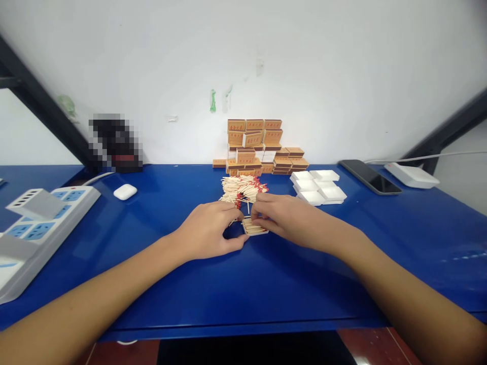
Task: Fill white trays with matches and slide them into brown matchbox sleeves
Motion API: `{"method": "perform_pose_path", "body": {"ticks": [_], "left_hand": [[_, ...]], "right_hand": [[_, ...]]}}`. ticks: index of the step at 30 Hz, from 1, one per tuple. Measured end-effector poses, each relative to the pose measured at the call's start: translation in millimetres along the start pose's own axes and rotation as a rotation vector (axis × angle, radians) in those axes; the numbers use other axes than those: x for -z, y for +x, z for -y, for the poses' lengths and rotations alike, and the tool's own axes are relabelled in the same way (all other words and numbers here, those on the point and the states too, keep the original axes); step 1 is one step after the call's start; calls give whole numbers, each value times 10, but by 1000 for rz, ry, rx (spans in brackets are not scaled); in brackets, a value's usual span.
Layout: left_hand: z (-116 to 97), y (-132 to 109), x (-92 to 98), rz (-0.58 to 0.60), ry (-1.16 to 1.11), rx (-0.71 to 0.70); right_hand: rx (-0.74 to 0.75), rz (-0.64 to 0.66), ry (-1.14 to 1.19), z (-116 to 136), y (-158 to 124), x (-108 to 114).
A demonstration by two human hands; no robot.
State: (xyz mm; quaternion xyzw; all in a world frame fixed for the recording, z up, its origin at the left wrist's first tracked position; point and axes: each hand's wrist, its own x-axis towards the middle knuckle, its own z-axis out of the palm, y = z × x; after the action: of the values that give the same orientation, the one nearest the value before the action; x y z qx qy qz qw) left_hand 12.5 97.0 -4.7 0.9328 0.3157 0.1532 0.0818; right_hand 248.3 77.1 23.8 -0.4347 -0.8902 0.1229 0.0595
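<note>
Closest to us, two bare forearms (403, 284) sweep in from the lower corners, reaching across the broad, glossy blue tabletop (243, 284). Over on the left sits the chunky white-and-grey power strip (55, 223); at the wall, a stepped stack of orange-and-brown cardboard matchboxes (253, 147). And here are the hands! The left hand (211, 228) has thumb and forefinger lightly closed on the left end of a small white rectangular tray (258, 233), which lies flat in front of the heap of pale wooden matches with red heads (238, 187). The right hand (292, 218) bends over it, fingertips bunched at the sticks inside; whether they pinch one, I can't tell. Lovely spot for care: a gentle left hold should spare those thin-looking walls, while the right fingertips do best levelling the sticks parallel, heads one way, with no bump to the heap just behind. Smallest of all, a single loose match (248, 207) lies between heap and tray, worth keeping clear of the knuckles.
</note>
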Motion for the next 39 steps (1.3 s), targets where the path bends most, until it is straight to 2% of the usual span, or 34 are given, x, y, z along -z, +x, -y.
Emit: {"method": "perform_pose_path", "body": {"ticks": [6,15,24,39], "left_hand": [[1,9,4,-3,6,1],[6,-10,-13,-22,-12,-9],[-8,8,17,-6,-18,6],[3,5,0,-4,-7,-4]], "right_hand": [[20,-26,50,-23,18,-17],[-1,-23,60,-80,-69,113],[-24,7,38,-37,-42,88],[48,-66,61,37,14,11]]}}
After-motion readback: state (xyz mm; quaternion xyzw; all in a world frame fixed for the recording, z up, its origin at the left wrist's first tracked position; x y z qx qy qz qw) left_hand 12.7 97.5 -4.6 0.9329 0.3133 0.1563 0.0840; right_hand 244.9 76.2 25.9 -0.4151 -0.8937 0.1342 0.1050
